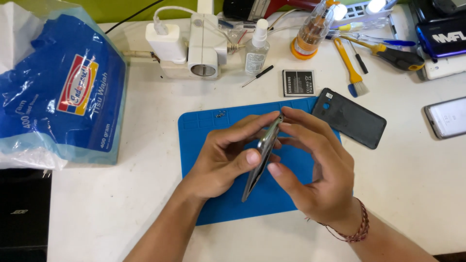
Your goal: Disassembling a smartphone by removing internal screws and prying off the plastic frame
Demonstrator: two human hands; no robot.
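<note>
Both my hands hold a thin smartphone (263, 153) edge-on above a blue work mat (204, 131). My left hand (225, 157) grips its left face, thumb against the edge. From the other side my right hand (315, 170) pinches the phone, fingertips at the top corner and thumb low on the edge. A dark phone back cover (350, 118) lies at the mat's top right corner. A flat phone battery (298, 83) rests just beyond the mat.
A blue tissue pack (68, 92) fills the left side. At the back stand a white charger block (194, 46), a small spray bottle (256, 48), a screwdriver-bit jar (313, 31), a yellow brush (352, 68) and screwdrivers (393, 54). Another phone (447, 116) lies far right.
</note>
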